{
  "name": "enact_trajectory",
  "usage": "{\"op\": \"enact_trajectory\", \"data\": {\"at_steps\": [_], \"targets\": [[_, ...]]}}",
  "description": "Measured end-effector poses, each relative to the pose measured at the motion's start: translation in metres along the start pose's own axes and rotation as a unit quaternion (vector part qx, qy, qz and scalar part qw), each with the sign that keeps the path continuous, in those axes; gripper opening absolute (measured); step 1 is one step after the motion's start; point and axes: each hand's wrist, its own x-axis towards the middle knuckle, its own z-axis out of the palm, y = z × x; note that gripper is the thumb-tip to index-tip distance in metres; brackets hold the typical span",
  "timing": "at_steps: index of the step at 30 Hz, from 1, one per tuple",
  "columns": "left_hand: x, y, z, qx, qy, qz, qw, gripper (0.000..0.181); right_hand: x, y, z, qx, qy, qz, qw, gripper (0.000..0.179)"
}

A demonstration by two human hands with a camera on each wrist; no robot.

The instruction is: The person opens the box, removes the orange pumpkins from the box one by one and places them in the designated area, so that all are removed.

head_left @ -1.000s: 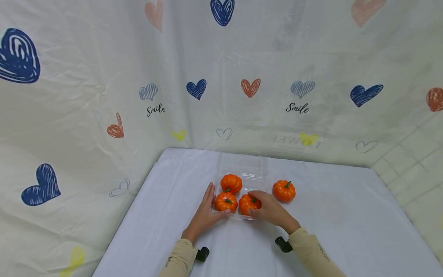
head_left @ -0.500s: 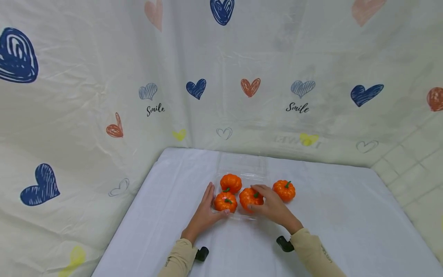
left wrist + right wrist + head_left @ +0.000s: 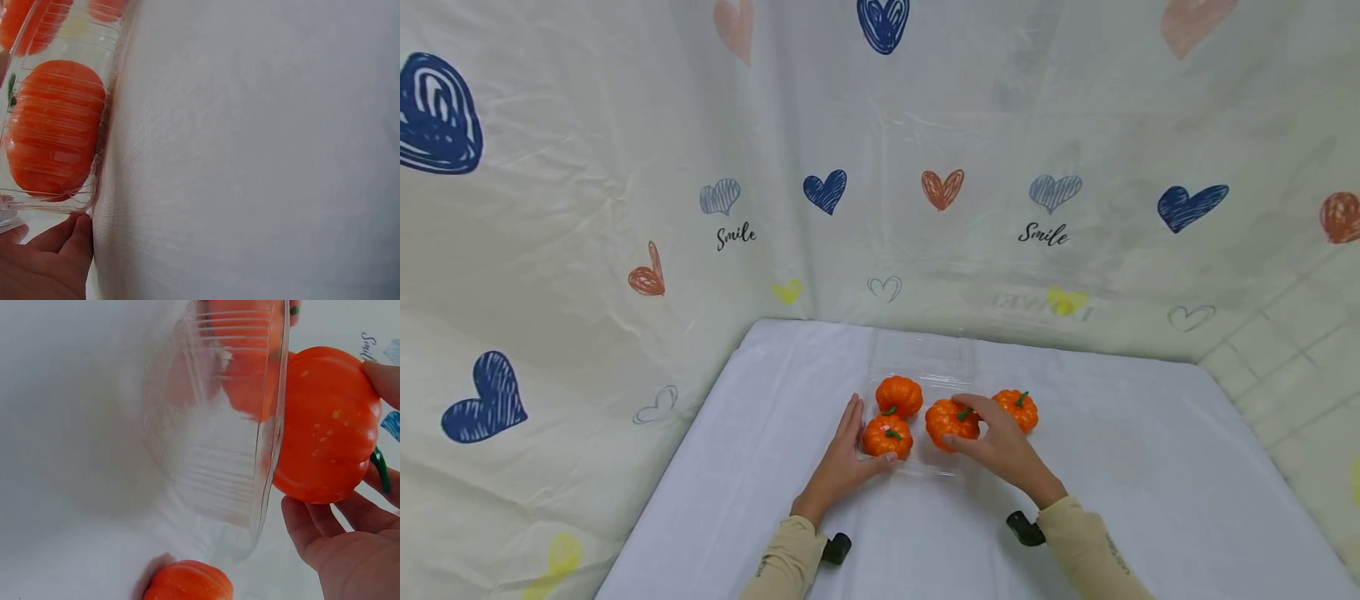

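My right hand (image 3: 1006, 450) grips a small orange pumpkin (image 3: 949, 423) with a green stem, thumb on one side and fingers on the other. In the right wrist view this pumpkin (image 3: 328, 425) is at the rim of a clear plastic clamshell box (image 3: 219, 481), raised off its bottom. Two more pumpkins, a rear one (image 3: 898, 397) and a front one (image 3: 887, 438), sit in the left half of the box. My left hand (image 3: 841, 471) rests at the box's front left corner, fingers straight along its side and thumb at the front edge.
Another orange pumpkin (image 3: 1015, 410) stands on the white-covered table (image 3: 1120, 467), right of the box and partly behind my right hand. The box's clear lid (image 3: 922, 354) lies folded back toward the heart-printed curtain (image 3: 985, 258).
My right hand has lifted the pumpkin from the box's front right part and moved it up, slightly back and to the right. My left hand has stayed put.
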Motion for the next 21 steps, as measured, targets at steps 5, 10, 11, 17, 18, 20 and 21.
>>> {"op": "enact_trajectory", "data": {"at_steps": [5, 10, 11, 17, 18, 20, 21], "targets": [[0.001, -0.001, 0.0, -0.002, -0.001, 0.002, 1.0, 0.119, -0.001, 0.002, -0.005, 0.009, 0.003, -0.002, 1.0, 0.063], [0.001, -0.002, 0.0, -0.005, 0.002, 0.006, 1.0, 0.118, -0.003, 0.004, -0.01, 0.015, 0.009, 0.008, 0.9998, 0.064], [0.001, -0.002, 0.001, -0.006, 0.002, 0.007, 1.0, 0.118, -0.004, 0.005, -0.012, 0.017, 0.009, 0.011, 0.9998, 0.065], [0.0, -0.002, 0.0, -0.007, 0.004, 0.01, 0.9999, 0.118, -0.007, 0.007, -0.018, 0.014, 0.013, 0.013, 0.9997, 0.066], [0.0, -0.002, 0.0, -0.006, 0.004, 0.01, 0.9999, 0.118, -0.008, 0.008, -0.02, 0.012, 0.015, 0.01, 0.9998, 0.065], [0.0, -0.002, 0.0, -0.007, 0.003, 0.01, 0.9999, 0.118, -0.01, 0.011, -0.023, 0.006, 0.02, 0.007, 0.9998, 0.063], [0.0, -0.003, 0.001, -0.007, 0.002, 0.009, 0.9999, 0.118, -0.011, 0.012, -0.024, 0.003, 0.024, 0.005, 0.9997, 0.062]]}}
